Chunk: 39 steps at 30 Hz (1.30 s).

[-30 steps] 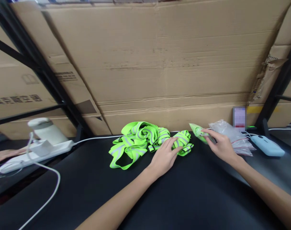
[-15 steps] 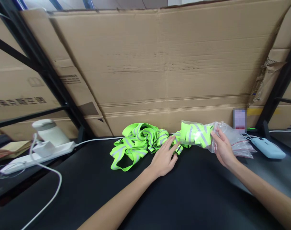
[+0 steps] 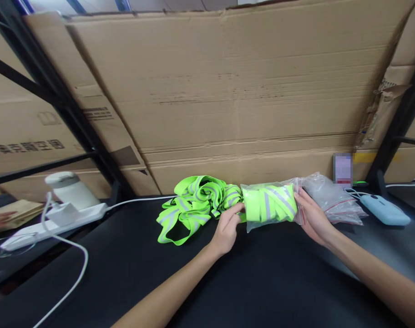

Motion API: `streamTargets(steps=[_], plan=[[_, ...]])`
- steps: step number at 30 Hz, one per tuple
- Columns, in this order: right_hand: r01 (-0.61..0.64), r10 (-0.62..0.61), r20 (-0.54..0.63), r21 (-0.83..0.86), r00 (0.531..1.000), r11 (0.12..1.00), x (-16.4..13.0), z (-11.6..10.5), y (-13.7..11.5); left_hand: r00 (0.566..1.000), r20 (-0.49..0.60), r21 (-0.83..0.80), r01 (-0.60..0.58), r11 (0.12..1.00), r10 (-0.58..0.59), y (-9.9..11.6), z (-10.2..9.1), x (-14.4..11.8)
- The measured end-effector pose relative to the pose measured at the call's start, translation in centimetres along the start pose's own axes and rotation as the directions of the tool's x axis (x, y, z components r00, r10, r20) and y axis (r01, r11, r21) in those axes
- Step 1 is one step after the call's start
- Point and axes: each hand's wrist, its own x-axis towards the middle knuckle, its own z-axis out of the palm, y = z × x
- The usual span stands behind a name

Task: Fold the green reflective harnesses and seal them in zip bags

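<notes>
A clear zip bag with a folded neon-yellow reflective strap inside lies nearly level above the black table. My right hand grips the bag's red-lined zip end, thumb and fingers closed on the plastic. At the opposite end, my left hand has its fingers curled by the bag's edge and the straps behind it. What they pinch is hidden. Left of the bag sits a tangled heap of reflective straps, yellow-green with grey stripes.
Several clear bags are piled right of my right hand, beside a light-blue device with a cable. A cardboard wall closes off the back. At left are a power strip, a white bottle and another person's hand.
The bagged strap has moved left and toward me in my right hand. My left hand has drawn back slightly, its spread fingers now curled at the bag's left end.
</notes>
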Motion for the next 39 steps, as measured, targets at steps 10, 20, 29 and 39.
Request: streamTargets(steps=[10, 20, 29, 39], plan=[[-0.029, 0.053, 0.229, -0.106, 0.972, 0.994, -0.4, 0.0, 0.5, 0.893, -0.056, -0.431, 0.381, 0.818, -0.446, 0.7, 2.0, -0.3], [-0.009, 0.04, 0.167, -0.185, 0.985, 0.983, 0.3, -1.1, 0.2, 0.876, -0.173, -0.286, 0.393, 0.874, -0.45, -0.5, 0.9, -0.1], [-0.103, 0.119, 0.2, -0.089, 0.973, 0.991, -0.1, -0.9, -0.6, 0.864, -0.186, -0.271, 0.412, 0.87, -0.467, 0.2, 0.9, 0.0], [-0.164, 0.153, 0.398, -0.005, 0.905, 0.986, -1.3, 0.3, -0.9, 0.908, -0.417, 0.306, 0.186, 0.933, -0.044, 0.3, 0.4, -0.2]])
